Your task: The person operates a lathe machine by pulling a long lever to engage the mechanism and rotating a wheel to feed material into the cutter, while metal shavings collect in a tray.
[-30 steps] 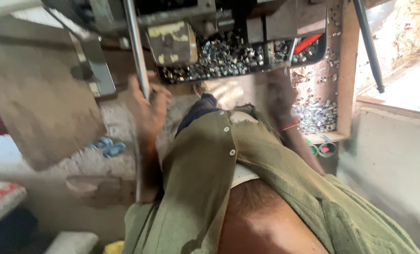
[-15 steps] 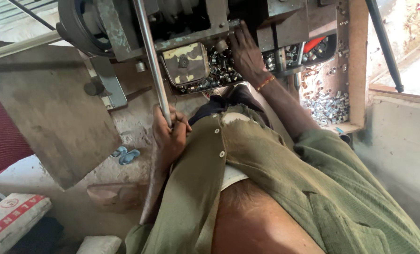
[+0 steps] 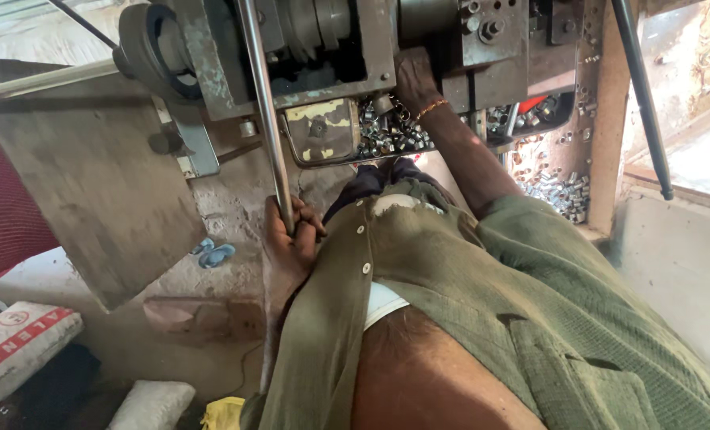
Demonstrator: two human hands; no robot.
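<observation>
My left hand [image 3: 291, 235] is wrapped around the lower end of a long steel lever rod [image 3: 263, 103] that runs up in front of a worn grey press machine [image 3: 331, 48]. My right hand [image 3: 413, 76] reaches up into the machine's working area, just above a tray of small shiny metal rings [image 3: 387, 137]. Its fingers are hidden against the machine, so I cannot see whether they hold a piece. An orange band sits on that wrist. My green buttoned shirt [image 3: 466, 287] fills the lower right of the view.
More metal rings [image 3: 562, 191] lie piled on a wooden ledge at the right. A slanted grey metal plate [image 3: 92, 183] stands at the left. A printed sack [image 3: 13, 350] and blue slippers [image 3: 216, 253] lie on the dusty floor. A black rod [image 3: 641, 95] leans at the right.
My left hand closed around the lever rod and stays on it. My right hand rose from the tray of rings up into the machine.
</observation>
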